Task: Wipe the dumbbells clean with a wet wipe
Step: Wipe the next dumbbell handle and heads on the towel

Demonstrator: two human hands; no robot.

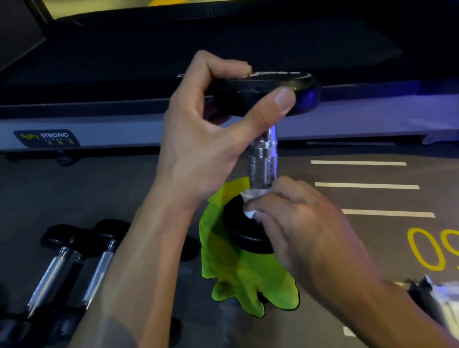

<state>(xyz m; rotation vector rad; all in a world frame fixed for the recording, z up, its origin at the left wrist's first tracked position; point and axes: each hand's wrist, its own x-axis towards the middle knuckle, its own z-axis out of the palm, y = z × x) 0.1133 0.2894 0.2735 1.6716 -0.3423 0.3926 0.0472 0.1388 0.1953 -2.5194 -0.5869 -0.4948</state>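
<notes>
1. a dumbbell (263, 158) stands upright, its lower black end on a green cloth (246, 283) spread on the floor (53, 194).
2. the left hand (207, 136) has its grip closed on the top black end, thumb in front, fingers over the rim.
3. the right hand (294, 223) pinches a white wipe (250, 203) against the base of the metal handle, grip closed on it.
4. two more dumbbells (70, 272) lie side by side on the floor to the left.
5. a treadmill (209, 61) sits behind.
</notes>
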